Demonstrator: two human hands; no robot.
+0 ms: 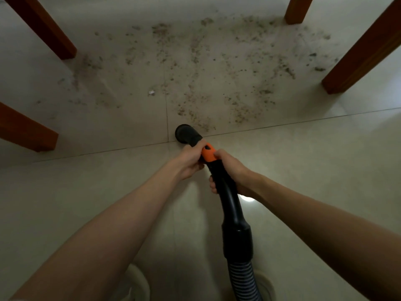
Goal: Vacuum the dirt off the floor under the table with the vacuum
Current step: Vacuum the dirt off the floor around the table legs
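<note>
A black vacuum hose (235, 224) with an orange collar (208, 152) runs up from the bottom of the view to a round black nozzle (186, 134) that sits low over the tiled floor (303, 161). My left hand (191, 159) grips the tube just behind the nozzle. My right hand (230, 170) grips the tube below the orange collar. Brown dirt (217, 68) is scattered over the tiles ahead, between the table legs, and its nearest crumbs lie just right of the nozzle.
Wooden table legs stand around the dirt: far left (41, 25), near left (26, 129), far right (297, 9) and near right (364, 48). A small white scrap (151, 92) lies among the dirt. Pale footwear (138, 281) shows at the bottom.
</note>
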